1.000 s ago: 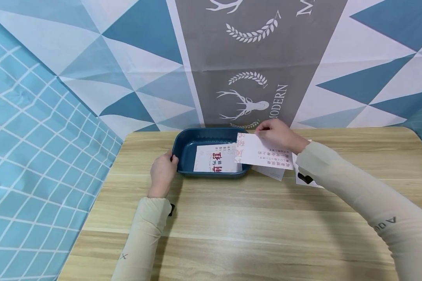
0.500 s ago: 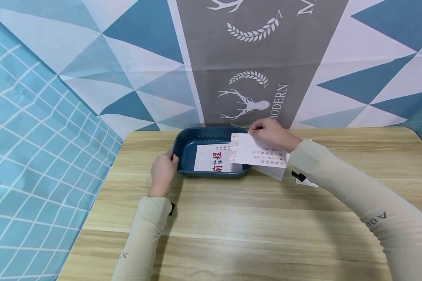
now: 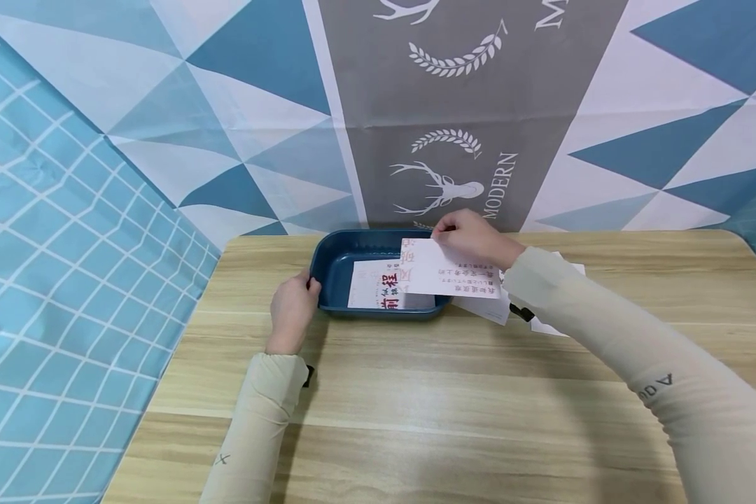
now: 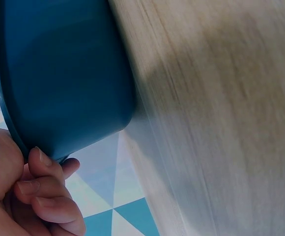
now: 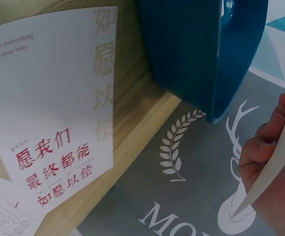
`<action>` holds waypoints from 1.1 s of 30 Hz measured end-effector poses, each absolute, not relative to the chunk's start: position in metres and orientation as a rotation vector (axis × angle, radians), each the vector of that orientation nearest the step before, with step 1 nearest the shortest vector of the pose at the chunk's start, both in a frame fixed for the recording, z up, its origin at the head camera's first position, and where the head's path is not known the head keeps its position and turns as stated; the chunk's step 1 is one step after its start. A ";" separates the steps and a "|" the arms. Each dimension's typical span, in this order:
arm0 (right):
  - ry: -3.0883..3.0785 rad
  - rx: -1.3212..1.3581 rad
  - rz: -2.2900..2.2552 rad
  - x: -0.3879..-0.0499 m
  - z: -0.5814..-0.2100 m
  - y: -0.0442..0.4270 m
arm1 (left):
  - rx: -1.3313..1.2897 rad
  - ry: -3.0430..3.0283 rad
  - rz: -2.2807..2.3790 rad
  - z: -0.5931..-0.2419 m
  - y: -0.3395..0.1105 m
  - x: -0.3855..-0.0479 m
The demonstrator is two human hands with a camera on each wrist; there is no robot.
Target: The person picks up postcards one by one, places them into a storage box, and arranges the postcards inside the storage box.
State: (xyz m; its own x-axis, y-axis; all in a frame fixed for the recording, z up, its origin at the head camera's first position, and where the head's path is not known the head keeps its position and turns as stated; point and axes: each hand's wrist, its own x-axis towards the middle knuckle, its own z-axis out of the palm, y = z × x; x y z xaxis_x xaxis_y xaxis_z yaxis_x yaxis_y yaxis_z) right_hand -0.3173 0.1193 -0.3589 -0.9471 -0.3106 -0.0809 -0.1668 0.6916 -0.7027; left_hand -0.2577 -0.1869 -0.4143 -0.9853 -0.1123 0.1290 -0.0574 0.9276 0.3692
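Head view, with the clock face centred on the blue bin (image 3: 335,281): the left hand (image 3: 292,311) is at nine o'clock, fingers curled and gripping the rim. The right hand (image 3: 477,236) is at two o'clock, fingers pinching the upper edge of a printed card (image 3: 450,269), which sits at three o'clock, partly over the bin; contact with the rim cannot be determined. A second card (image 3: 381,288) lies inside the bin, partly covered from sight. On the wooden table (image 3: 384,406), one loose card (image 3: 488,309) lies just beside the bin at four o'clock — another loose card (image 3: 547,327) farther out, near three. Assessment of handling: the pinched sheet appears light, thin and springy, bowing slightly in the right wrist view; its smooth face may slip, and a hard squeeze could crease it — a light edge pinch suits. The bin looks rigid, best held by its rim.
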 end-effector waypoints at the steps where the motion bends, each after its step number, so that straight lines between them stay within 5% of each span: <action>1: 2.706 -0.394 -1.099 -0.318 -0.359 0.118 | 0.130 -2.937 -0.558 -0.414 -0.187 -0.258; 33: 2.643 -0.452 -1.086 -0.328 -0.356 0.066 | 0.182 -2.941 -0.584 -0.415 -0.187 -0.260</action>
